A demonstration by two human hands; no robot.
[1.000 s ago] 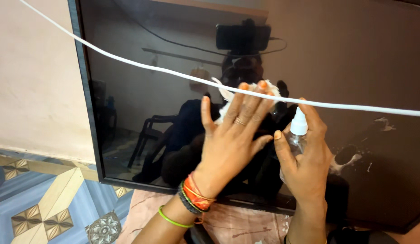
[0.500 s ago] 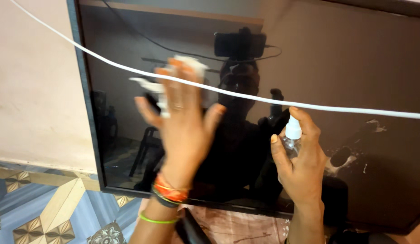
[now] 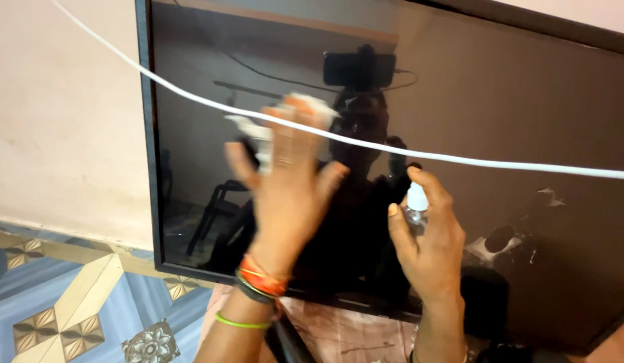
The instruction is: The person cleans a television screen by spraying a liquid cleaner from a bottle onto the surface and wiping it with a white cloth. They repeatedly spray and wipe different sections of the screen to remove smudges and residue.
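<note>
soft daylight, motion-blurred left hand [image 3: 285, 181]

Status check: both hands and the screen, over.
Left hand presses white cloth flat on dark screen. Right hand grips small spray bottle. White cable crosses in front.

1. A white cable [image 3: 460, 158] runs slantwise across the whole view, from the upper left down to the right edge.
2. A pale plastered wall [image 3: 63, 121] fills the left side.
3. A patterned floor [image 3: 63, 316] of blue and cream tiles with small flower shapes lies at the lower left.
4. A pinkish printed surface [image 3: 345, 339] shows along the bottom, in the middle.
</note>
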